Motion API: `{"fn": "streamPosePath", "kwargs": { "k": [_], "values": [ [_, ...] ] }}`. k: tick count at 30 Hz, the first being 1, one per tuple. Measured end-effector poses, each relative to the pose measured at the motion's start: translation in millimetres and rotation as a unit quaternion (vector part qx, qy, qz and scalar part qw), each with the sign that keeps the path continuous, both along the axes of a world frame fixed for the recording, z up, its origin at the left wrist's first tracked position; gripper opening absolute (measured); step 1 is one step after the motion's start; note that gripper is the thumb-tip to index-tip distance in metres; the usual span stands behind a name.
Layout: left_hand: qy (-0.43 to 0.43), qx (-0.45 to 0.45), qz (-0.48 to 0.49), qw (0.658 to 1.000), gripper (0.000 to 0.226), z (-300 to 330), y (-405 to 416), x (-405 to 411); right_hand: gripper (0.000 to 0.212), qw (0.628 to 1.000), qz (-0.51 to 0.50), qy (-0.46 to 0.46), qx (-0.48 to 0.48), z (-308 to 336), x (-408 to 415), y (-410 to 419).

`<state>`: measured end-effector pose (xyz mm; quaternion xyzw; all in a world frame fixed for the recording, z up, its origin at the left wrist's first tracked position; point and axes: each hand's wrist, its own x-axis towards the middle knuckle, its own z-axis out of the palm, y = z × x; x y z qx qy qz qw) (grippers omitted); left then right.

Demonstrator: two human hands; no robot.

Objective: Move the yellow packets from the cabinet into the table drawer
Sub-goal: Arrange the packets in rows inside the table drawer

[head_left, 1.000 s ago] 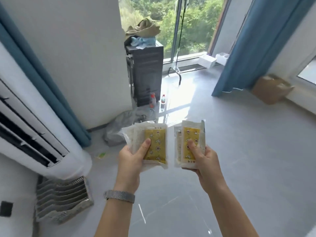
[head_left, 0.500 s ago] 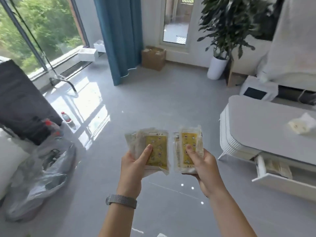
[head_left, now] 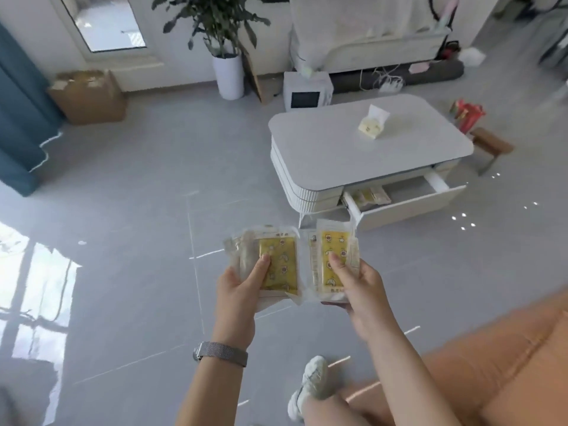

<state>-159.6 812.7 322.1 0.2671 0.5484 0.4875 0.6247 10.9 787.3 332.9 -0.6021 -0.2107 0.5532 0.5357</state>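
While each hand [head_left: 238,290] [head_left: 358,287] grips them, the yellow packets [head_left: 278,262] show clear-edged wrappers.

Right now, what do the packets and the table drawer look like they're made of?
Packets: apparently thin clear plastic film around yellow printed inserts; the edges crinkle and shine. Table drawer: smooth matte white panels, probably painted or laminated board; the frame can't settle which.

Both forearms are bare, no sleeves showing. A grey metal mesh watch band [head_left: 220,353] circles the left wrist. One foot wears a pale, off-white sneaker [head_left: 310,385].
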Motion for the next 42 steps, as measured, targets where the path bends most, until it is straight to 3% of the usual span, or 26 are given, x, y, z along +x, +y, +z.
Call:
{"fn": "streamPosePath", "kwargs": {
  "k": [10,19,32,42],
  "values": [
    [0.005,-0.009,-0.126,0.992,0.022,-18.8,101.0,174.1,0.010,0.991,-0.135,-0.011,-0.022,-17.7,168.0,55.9],
    [0.013,-0.057,-0.179,0.982,0.029,-32.6,167.5,292.3,0.017,0.977,-0.207,0.015,-0.046,-30.0,282.6,100.9],
    [-0.004,-0.083,-0.233,0.969,0.020,-57.9,338.0,447.5,0.015,0.971,-0.233,0.000,-0.050,-41.4,424.9,254.8],
    [-0.001,-0.078,-0.235,0.969,0.026,-58.4,423.8,579.9,0.013,0.976,-0.210,0.001,-0.056,-41.6,556.9,342.4]
  ]
}}
